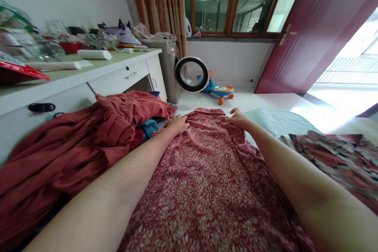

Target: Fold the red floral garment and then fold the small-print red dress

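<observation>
A red garment with a small pale print (203, 165) lies spread lengthwise in front of me, its collar end pointing away. My left hand (178, 124) rests on its upper left part, fingers stretched out over the cloth. On the opposite side, my right hand (238, 119) touches the upper right edge, with its fingers apart. The cloth shows soft wrinkles between both hands. Its near end runs out of view below, and my forearms cover parts of its sides.
A heap of rust-red clothing (115, 126) lies to the left, beside a cluttered white counter (118, 73). Patterned fabric (339, 157) lies at right. Farther off stand a washing machine with its round door (206, 74) open, a blue-orange ride-on toy (220, 88) and a red door (298, 27).
</observation>
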Demonstrator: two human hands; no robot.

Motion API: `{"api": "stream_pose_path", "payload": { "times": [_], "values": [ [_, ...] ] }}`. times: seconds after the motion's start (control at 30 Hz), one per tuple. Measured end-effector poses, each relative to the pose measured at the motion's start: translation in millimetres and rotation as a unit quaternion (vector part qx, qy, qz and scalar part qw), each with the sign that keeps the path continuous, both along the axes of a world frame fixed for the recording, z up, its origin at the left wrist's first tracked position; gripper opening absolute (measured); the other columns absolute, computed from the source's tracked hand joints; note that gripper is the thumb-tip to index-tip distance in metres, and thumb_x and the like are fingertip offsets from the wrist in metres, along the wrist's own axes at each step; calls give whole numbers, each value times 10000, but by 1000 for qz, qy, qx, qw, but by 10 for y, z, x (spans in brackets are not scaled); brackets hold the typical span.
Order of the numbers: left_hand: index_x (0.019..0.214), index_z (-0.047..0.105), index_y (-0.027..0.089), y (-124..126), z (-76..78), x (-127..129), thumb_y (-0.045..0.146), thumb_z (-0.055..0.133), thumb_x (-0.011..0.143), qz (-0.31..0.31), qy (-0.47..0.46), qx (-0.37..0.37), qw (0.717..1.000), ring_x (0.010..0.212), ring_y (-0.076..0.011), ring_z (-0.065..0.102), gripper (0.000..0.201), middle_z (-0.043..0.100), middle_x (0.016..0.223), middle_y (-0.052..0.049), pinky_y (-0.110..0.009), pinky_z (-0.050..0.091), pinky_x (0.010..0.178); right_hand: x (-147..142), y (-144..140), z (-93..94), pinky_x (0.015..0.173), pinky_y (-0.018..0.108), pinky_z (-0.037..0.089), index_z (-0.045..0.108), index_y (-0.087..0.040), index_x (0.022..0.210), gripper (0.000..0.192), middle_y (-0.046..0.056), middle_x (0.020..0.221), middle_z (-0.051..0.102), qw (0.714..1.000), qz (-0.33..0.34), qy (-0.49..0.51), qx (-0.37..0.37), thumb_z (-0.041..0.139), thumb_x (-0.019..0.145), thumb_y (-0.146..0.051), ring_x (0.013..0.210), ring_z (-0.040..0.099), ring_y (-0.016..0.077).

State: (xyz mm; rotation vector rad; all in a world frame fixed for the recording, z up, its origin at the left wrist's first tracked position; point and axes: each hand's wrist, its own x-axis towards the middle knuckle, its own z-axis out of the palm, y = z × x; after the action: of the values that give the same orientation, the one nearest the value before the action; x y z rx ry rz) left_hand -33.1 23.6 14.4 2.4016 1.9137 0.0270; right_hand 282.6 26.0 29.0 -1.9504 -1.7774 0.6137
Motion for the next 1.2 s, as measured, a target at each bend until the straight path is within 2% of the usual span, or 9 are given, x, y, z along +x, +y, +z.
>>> {"api": "stream_pose_path", "payload": {
  "times": [0.17, 0.33, 0.43, 0.53, 0.67, 0.8, 0.9, 1.03, 1.2],
  "values": [
    [1329, 542, 187, 68, 51, -13, 360, 456, 909, -13, -3, 2, 1000, 1245, -340, 517, 463, 552, 1353, -153, -468, 422, 1033, 264, -258, 170, 575, 234, 433, 656, -178, 817, 175, -15, 685, 607, 978, 166, -22, -126, 591, 660, -138, 609, 528, 115],
    [1304, 531, 178, 2, 56, -5, 314, 537, 855, -18, 1, 16, 1000, 1205, -349, 538, 469, 545, 1344, -156, -475, 429, 1020, 187, -341, 250, 628, 273, 439, 649, -176, 611, 118, 3, 594, 571, 970, 145, -149, -124, 608, 646, -71, 626, 536, 145],
    [1330, 491, 187, -46, 93, 15, 290, 561, 844, -19, 1, 26, 999, 1231, -325, 515, 502, 536, 1346, -147, -437, 410, 1040, 91, -272, 347, 755, 327, 453, 694, -179, 732, 84, 79, 786, 622, 977, 100, -180, -51, 625, 730, -132, 816, 584, 218],
    [1383, 429, 172, -71, 134, 60, 264, 585, 827, -15, 4, 51, 999, 1271, -329, 471, 585, 508, 1367, -166, -431, 368, 1066, -8, -193, 426, 862, 423, 440, 699, -162, 1007, 262, 181, 1087, 595, 977, 40, -207, 33, 468, 895, -217, 1027, 551, 316],
    [1413, 405, 163, -95, 77, 122, 315, 579, 834, 10, 3, 80, 997, 1313, -362, 413, 623, 470, 1411, -184, -482, 284, 1109, -102, -174, 310, 926, 501, 409, 621, -146, 1210, 428, 224, 1279, 522, 960, 8, -267, 81, 282, 951, -167, 1177, 465, 366],
    [1366, 497, 255, -109, -39, 109, 400, 437, 916, 28, -3, 12, 1000, 1327, -372, 416, 476, 485, 1423, -139, -548, 280, 1101, -54, -244, 14, 920, 473, 426, 638, -200, 1205, 378, 175, 1250, 577, 963, 24, -269, 19, 406, 907, -190, 1154, 495, 345],
    [1312, 568, 258, -124, -6, 59, 434, 467, 902, 28, -3, 1, 1000, 1308, -375, 453, 458, 397, 1501, -138, -512, 343, 1071, 83, -286, -84, 927, 392, 436, 602, -227, 1287, 471, 135, 1225, 614, 966, 34, -257, 3, 518, 826, -179, 1121, 544, 297],
    [1209, 648, 224, -304, 171, 33, 368, 574, 848, -11, 25, 42, 999, 1311, -397, 443, 395, 242, 1595, -119, -518, 314, 1097, 336, -416, 56, 888, 326, 455, 558, -169, 1344, 525, 136, 1164, 657, 969, 35, -244, -2, 531, 824, -232, 1073, 594, 259],
    [1162, 659, 274, -921, 300, 94, 377, 592, 847, -132, 52, 23, 990, 1366, -353, 370, 339, 452, 1478, -72, -511, 287, 1125, 577, -963, 313, 797, 341, 475, 710, -143, 1048, 324, 148, 982, 716, 967, 66, -243, -47, 620, 773, -288, 904, 653, 273]
  ]
}}
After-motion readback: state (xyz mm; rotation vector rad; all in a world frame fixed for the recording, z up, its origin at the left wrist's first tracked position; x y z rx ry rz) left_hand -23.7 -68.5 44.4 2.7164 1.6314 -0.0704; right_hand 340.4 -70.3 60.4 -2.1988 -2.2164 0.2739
